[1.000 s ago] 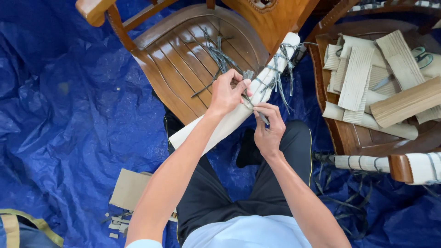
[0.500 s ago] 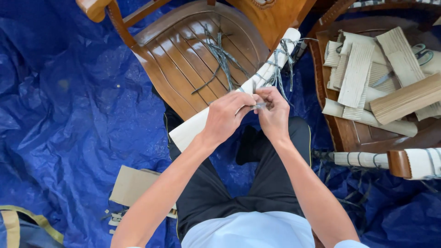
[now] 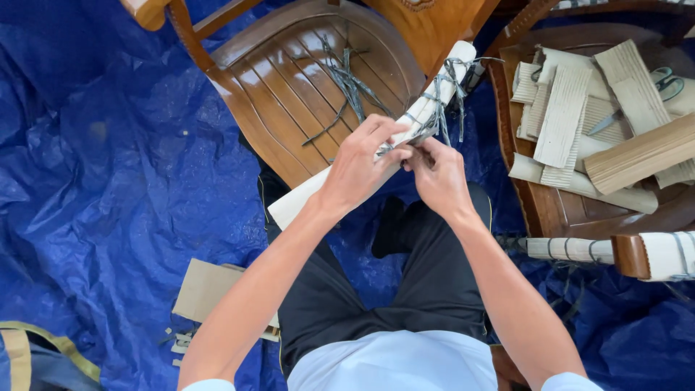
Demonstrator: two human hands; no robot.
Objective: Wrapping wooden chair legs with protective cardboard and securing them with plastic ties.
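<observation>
**Hands closed in on the tie, mid-rail**

Since a second ago our hands have drawn together: the right one was lower and nearer the lap, now both meet at the same spot on the wrapped rail; half a second back they were already close, little change since.

Grip first. Left hand (image 3: 358, 168) is curled over the paper-wrapped chair rail (image 3: 340, 181), fingers closed, thumb and forefinger pinching a grey plastic strap end (image 3: 387, 147). Right hand (image 3: 438, 174) is closed too, fingertips pinching the same strap from the other side, just touching the left fingertips. Whether a small tool sits in the right pinch, we cannot tell.

Key relation: the rail's long axis runs diagonally, from lower left near our knee up to the right, ending by the chair back. The strap crosses that axis. Both hands sit about mid-length; left hand lies on the rail, right hand comes in from just beside it, on the near side. Left is the nearer to the rail body.

Further up the rail, more grey straps (image 3: 443, 98) are already knotted round it, loose tails sticking out.

Outward:
- wooden chair seat (image 3: 289, 80) behind the rail, with a bundle of spare grey straps (image 3: 346, 80) lying on it
- second chair seat (image 3: 528, 188) to the right, stacked with corrugated cardboard strips (image 3: 565, 116) and scissors (image 3: 655, 87)
- a wrapped, tied armrest (image 3: 615, 250) lower right
- blue tarp (image 3: 101, 181) under everything, cardboard offcuts (image 3: 206, 289) on it by our left leg
</observation>
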